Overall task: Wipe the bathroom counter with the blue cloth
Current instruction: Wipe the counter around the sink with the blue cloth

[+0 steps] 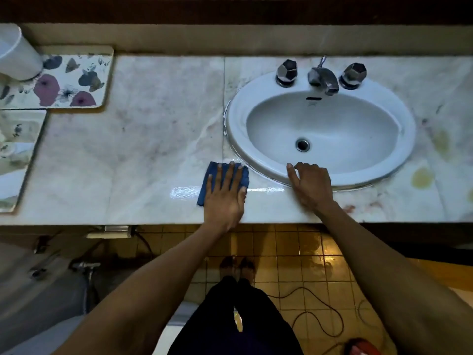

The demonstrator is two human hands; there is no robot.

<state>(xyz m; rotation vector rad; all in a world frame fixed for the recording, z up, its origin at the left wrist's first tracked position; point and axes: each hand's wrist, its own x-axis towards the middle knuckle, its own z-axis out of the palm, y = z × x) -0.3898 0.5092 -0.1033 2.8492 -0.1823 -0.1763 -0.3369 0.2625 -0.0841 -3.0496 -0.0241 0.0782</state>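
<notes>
Left hand (225, 193) flat, palm down, fingers spread on the blue cloth (223, 181) on the counter (143, 155) near its front edge, right hand (311, 184) braced with curled fingers on the sink (320, 129) rim.

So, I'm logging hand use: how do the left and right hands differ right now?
The left hand lies flat, fingers spread, pressing the blue cloth onto the marble counter; the right hand holds nothing. The left is beside the sink; the right, fingers curled, rests on its front rim. Both are bare.
</notes>
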